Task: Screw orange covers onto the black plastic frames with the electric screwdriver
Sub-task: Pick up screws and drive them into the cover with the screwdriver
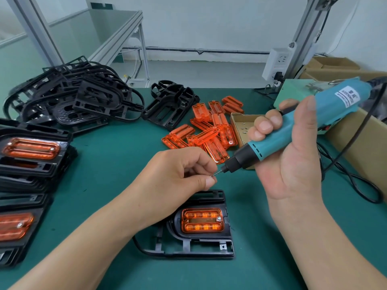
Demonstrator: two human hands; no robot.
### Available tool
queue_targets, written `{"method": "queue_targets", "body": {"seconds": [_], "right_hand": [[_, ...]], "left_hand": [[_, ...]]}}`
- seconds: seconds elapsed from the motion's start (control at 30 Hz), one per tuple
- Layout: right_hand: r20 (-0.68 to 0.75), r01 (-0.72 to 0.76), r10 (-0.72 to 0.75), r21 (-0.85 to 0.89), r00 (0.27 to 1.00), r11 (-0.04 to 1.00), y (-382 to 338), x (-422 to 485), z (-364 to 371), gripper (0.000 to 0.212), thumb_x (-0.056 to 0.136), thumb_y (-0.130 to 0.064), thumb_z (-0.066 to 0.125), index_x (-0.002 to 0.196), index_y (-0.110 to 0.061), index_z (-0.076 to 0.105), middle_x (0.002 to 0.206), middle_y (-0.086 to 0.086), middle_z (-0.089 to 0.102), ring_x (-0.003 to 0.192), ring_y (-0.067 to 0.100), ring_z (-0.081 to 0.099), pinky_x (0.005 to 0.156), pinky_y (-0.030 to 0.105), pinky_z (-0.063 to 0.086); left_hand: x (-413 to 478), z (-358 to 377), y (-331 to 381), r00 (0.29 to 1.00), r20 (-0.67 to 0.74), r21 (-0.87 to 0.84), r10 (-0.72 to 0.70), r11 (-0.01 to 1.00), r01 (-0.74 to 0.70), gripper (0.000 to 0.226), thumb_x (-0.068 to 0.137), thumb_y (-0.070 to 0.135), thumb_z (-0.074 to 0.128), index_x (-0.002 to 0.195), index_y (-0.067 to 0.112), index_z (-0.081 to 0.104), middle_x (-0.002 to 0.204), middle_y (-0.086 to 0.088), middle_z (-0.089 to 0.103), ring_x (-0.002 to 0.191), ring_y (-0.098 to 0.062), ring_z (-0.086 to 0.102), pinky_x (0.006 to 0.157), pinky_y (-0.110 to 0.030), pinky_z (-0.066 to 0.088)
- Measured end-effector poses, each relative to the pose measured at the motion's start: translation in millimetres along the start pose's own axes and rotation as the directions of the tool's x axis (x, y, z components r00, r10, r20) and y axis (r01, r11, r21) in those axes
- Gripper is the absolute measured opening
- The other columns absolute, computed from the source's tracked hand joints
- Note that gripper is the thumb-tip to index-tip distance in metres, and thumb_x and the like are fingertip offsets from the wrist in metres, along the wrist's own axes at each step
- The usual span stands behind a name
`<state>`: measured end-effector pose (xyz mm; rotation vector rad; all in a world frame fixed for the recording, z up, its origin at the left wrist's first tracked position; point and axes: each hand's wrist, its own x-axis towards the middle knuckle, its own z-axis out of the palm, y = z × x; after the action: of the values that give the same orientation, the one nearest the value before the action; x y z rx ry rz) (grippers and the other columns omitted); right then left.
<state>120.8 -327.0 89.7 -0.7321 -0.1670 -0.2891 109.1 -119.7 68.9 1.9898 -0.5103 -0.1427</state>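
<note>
- One screw head [219, 219] shows at the right end of the orange cover [202, 223] seated in the black frame [188, 245] on the table [117, 164]; none shows at its left end.
- Just above that frame, the left hand [178, 174] pinches a screw [212, 176] in its fingers at the tip of the electric screwdriver [303, 126], which the right hand [293, 164] clasps.
- Left of the frame lie finished pieces [31, 155]; beyond it, loose covers [209, 130] and bare frames [73, 97] wait, so I judge much remains.
- On the screwdriver, the label [347, 97] reads "KEENWISE"; the smaller print is illegible.
</note>
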Motion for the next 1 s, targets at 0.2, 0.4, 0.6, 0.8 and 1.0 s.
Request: {"method": "queue_targets", "body": {"seconds": [0.2,0.4,0.6,0.8,1.0], "right_hand": [[0.021,0.023,-0.022,-0.022,1.000,1.000,-0.7,-0.9,1.4,0.028,0.095,-0.047,0.062,0.097,-0.019,0.058,0.077,-0.003,0.048,0.068,0.013,0.053,0.066,0.026,0.049],[0.027,0.024,-0.023,-0.037,0.999,0.999,-0.4,-1.4,1.6,0.028,0.095,-0.046,0.062,0.098,-0.019,0.058,0.077,-0.002,0.049,0.068,0.014,0.053,0.066,0.027,0.049],[0.095,0.058,-0.048,-0.113,0.994,0.992,-0.1,-3.6,3.9,0.029,0.095,-0.047,0.059,0.100,-0.019,0.057,0.078,-0.002,0.050,0.068,0.016,0.054,0.068,0.029,0.049],[0.084,0.024,-0.019,-0.059,0.996,0.998,0.1,-2.5,2.3,0.028,0.095,-0.045,0.059,0.101,-0.018,0.055,0.077,-0.002,0.049,0.068,0.014,0.053,0.068,0.027,0.048],[0.170,-0.006,0.009,-0.017,0.985,1.000,-3.7,-1.1,-0.6,0.025,0.094,-0.043,0.061,0.101,-0.020,0.054,0.076,-0.005,0.049,0.067,0.011,0.051,0.067,0.025,0.046]], "left_hand": [[-0.6,0.4,0.0,1.000,-0.017,0.062,0.015,0.998,-0.014,0.021,0.090,0.021,0.082,0.095,0.040,0.073,0.091,0.015,0.076,0.089,-0.010,0.072,0.079,-0.022,0.058],[-0.8,0.7,1.6,1.000,-0.021,0.073,0.017,0.997,-0.016,0.022,0.090,0.021,0.082,0.094,0.041,0.073,0.091,0.015,0.075,0.088,-0.008,0.072,0.080,-0.023,0.058],[-1.2,0.3,2.6,0.998,-0.053,0.119,0.020,0.993,-0.014,0.023,0.090,0.020,0.082,0.093,0.040,0.072,0.091,0.017,0.074,0.090,-0.009,0.071,0.079,-0.022,0.057],[-1.2,-0.7,4.0,1.000,-0.016,0.047,-0.007,0.999,0.007,0.025,0.092,0.012,0.078,0.094,0.036,0.074,0.089,0.015,0.077,0.088,-0.006,0.074,0.080,-0.016,0.056],[-1.8,-5.3,6.5,0.993,0.107,-0.103,-0.054,0.992,0.065,0.023,0.098,0.008,0.071,0.098,0.031,0.072,0.091,0.004,0.081,0.093,-0.009,0.077,0.088,-0.022,0.058]]}}
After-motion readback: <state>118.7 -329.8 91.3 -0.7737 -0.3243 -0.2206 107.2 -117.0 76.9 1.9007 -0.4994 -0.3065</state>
